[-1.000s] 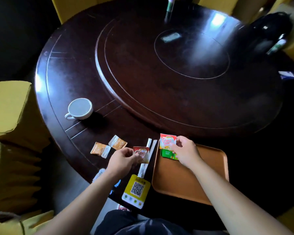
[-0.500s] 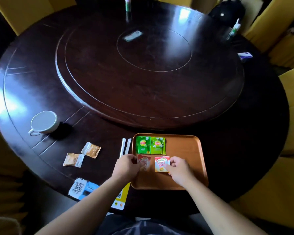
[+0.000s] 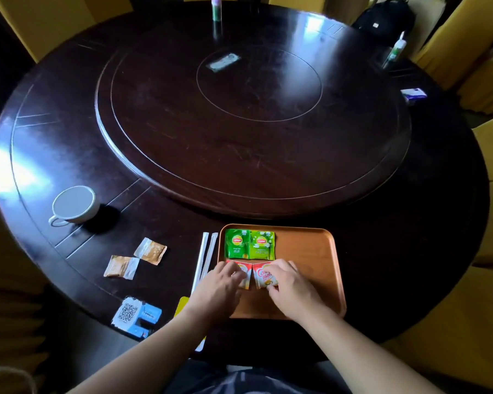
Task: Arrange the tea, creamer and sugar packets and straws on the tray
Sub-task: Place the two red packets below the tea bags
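Note:
An orange tray (image 3: 305,251) lies at the near edge of the dark round table. Two green tea packets (image 3: 237,243) (image 3: 262,245) sit side by side in its far left corner. Just below them lie two red creamer packets. My left hand (image 3: 219,285) has its fingers on the left creamer packet (image 3: 246,277), and my right hand (image 3: 291,288) pinches the right creamer packet (image 3: 261,277). Two white wrapped straws (image 3: 207,257) rest on the table along the tray's left edge. Two brown sugar packets (image 3: 151,250) (image 3: 121,266) lie further left.
A white cup (image 3: 74,205) stands at the left. A QR code card (image 3: 135,315) and a yellow card (image 3: 182,304) sit at the near edge. The lazy Susan (image 3: 254,118) fills the centre; a bottle (image 3: 216,8), a tube (image 3: 396,49) and a small box (image 3: 413,95) stand far off. Yellow chairs surround the table.
Both hands carried the creamer packets from the tray's left edge onto the tray and set them flat below the tea packets. The view shifted to the right over the tray.

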A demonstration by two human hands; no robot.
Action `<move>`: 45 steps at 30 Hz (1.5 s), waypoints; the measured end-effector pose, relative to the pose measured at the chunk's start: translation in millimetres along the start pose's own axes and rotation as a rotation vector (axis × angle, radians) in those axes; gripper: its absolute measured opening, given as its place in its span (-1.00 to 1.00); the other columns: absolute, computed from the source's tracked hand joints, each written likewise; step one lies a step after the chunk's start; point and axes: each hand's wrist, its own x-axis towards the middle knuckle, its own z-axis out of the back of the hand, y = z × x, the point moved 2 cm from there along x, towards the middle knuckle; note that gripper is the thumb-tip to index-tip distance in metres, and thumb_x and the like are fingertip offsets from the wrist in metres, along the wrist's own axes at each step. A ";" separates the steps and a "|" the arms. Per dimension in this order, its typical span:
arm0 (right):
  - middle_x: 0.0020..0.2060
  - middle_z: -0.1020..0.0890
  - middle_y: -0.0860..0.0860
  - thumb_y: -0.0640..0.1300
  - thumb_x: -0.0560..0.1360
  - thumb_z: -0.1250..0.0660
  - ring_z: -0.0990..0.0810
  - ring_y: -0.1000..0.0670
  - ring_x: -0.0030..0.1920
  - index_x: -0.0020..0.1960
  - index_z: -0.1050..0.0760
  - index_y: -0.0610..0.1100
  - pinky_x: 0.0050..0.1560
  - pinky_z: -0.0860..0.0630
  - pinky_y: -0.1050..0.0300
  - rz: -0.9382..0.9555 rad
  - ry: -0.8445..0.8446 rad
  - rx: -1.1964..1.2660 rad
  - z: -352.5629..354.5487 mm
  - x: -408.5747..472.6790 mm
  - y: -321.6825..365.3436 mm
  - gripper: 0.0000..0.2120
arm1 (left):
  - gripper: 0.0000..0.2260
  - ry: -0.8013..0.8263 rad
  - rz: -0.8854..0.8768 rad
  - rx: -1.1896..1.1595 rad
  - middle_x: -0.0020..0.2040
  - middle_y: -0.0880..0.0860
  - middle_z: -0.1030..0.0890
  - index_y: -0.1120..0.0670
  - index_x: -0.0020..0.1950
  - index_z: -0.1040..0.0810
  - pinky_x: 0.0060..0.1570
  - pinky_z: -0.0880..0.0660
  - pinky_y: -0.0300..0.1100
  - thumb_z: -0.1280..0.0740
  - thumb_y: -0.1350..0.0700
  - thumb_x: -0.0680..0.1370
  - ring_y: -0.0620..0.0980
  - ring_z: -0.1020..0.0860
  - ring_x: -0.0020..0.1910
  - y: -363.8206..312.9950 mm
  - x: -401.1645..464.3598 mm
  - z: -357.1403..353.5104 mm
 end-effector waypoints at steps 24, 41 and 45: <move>0.20 -0.55 0.03 -0.13 0.55 -0.36 -0.43 -0.07 0.22 0.29 -0.51 -0.07 0.07 -0.56 -0.05 0.049 -0.019 -0.124 -8.4 11.4 16.4 -0.68 | -0.65 0.055 0.015 0.048 0.09 0.07 -0.58 0.06 0.19 -0.56 0.02 -0.57 -0.06 -0.29 0.22 0.42 0.10 -0.52 -0.01 -0.3 3.7 -11.1; -0.02 -0.64 0.01 0.00 0.51 -0.32 -0.58 -0.09 0.01 0.08 -0.55 0.00 -0.06 -0.54 0.02 0.004 0.035 -0.017 5.2 25.8 53.3 -0.82 | -0.81 -0.068 0.261 -0.163 -0.05 -0.08 -0.59 -0.05 0.03 -0.60 -0.13 -0.53 -0.12 -0.29 -0.09 0.51 -0.05 -0.55 -0.03 24.9 -22.6 32.1; -0.11 -0.65 0.05 -0.02 0.50 -0.31 -0.59 -0.07 -0.08 0.00 -0.57 0.00 -0.15 -0.49 0.07 0.020 0.104 0.015 1.7 40.0 81.5 -0.88 | -0.85 -0.058 0.486 -0.227 -0.16 -0.13 -0.57 -0.07 -0.07 -0.59 -0.20 -0.52 -0.14 -0.34 -0.11 0.48 -0.09 -0.57 -0.15 62.0 -48.7 45.6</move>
